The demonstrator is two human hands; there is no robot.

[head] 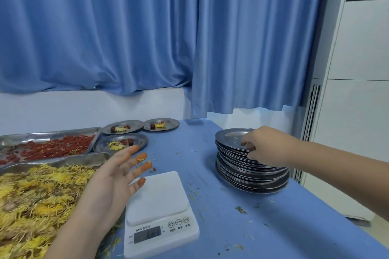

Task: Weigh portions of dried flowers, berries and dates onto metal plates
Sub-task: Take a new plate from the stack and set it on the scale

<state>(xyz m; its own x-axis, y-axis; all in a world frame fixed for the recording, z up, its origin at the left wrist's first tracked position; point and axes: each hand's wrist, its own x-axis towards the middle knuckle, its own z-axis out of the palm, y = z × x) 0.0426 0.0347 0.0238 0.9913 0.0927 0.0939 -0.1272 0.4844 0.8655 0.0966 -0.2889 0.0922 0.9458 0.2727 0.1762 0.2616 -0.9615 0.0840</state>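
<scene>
A white digital scale (160, 212) sits bare at the near middle of the blue table. My left hand (113, 181) hovers over its left edge, fingers spread and straight, tips stained orange, holding nothing. My right hand (265, 145) reaches to the tall stack of metal plates (250, 174) at the right, its fingers curled over the rim of the top plate (231, 134). A tray of yellow dried flowers (37, 199) lies near left. Behind it stands a tray of red berries (52, 147).
Three filled metal plates (122, 143) (122, 127) (162, 124) with flowers and red fruit stand behind the trays. Petal scraps litter the blue cloth (252, 227). A blue curtain hangs behind, and a white floor air conditioner (347, 111) stands at the right past the table edge.
</scene>
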